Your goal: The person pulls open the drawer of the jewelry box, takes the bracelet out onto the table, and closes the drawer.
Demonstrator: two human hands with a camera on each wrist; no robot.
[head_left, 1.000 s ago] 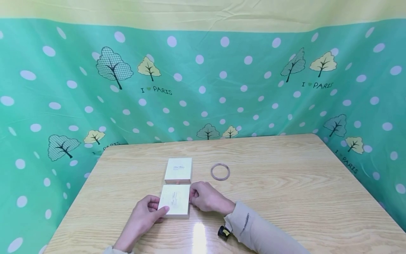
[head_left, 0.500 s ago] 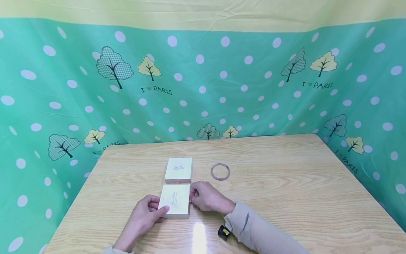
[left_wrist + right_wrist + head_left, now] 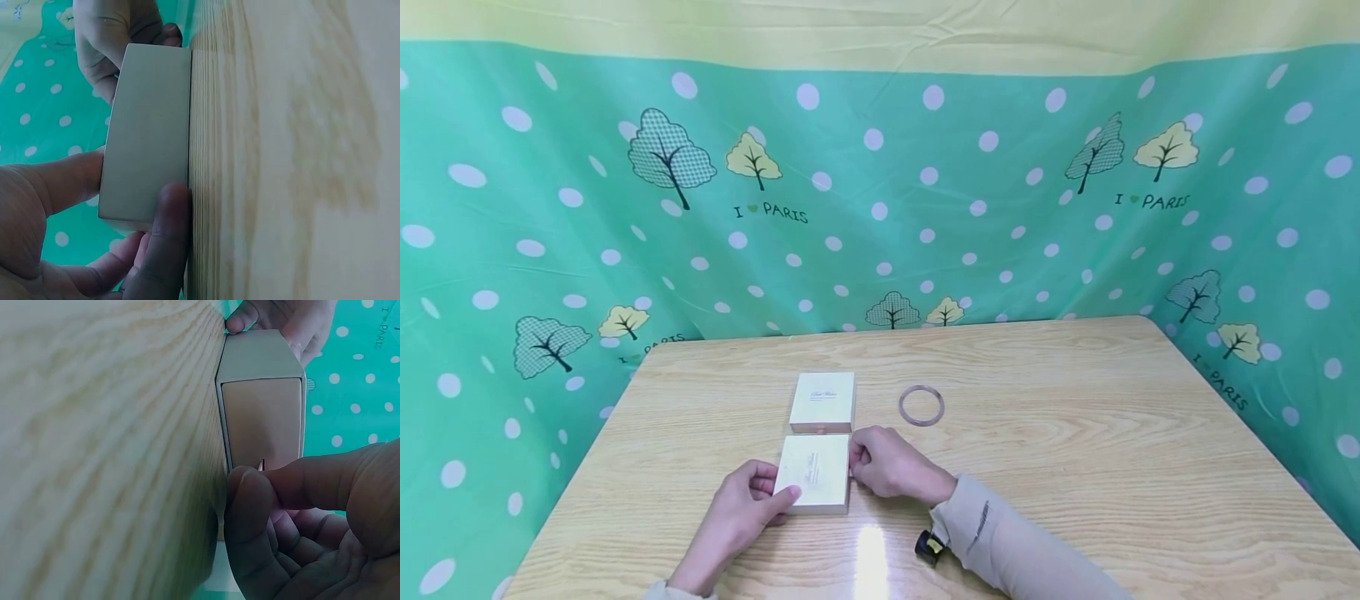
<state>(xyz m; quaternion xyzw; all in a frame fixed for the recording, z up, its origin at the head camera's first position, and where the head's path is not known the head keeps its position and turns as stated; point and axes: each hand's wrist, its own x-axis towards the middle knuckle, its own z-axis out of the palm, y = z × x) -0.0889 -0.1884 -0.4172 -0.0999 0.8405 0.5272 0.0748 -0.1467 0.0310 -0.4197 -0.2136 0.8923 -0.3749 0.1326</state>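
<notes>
A white drawer-style gift box with small lettering on its lid lies flat on the table. My left hand grips its left side, thumb on top and fingers against the side. At the opposite side, my right hand pinches a small pull tab between thumb and index finger. The tab is mostly hidden by the fingertips. In the right wrist view the pinkish drawer front sits within the pale sleeve and looks closed. Only the sleeve's plain side shows in the left wrist view.
A second white gift box lies just behind the first, its pinkish end facing me. To its right is a translucent, pale purple-grey bangle. The wooden table reaches back to a green dotted curtain.
</notes>
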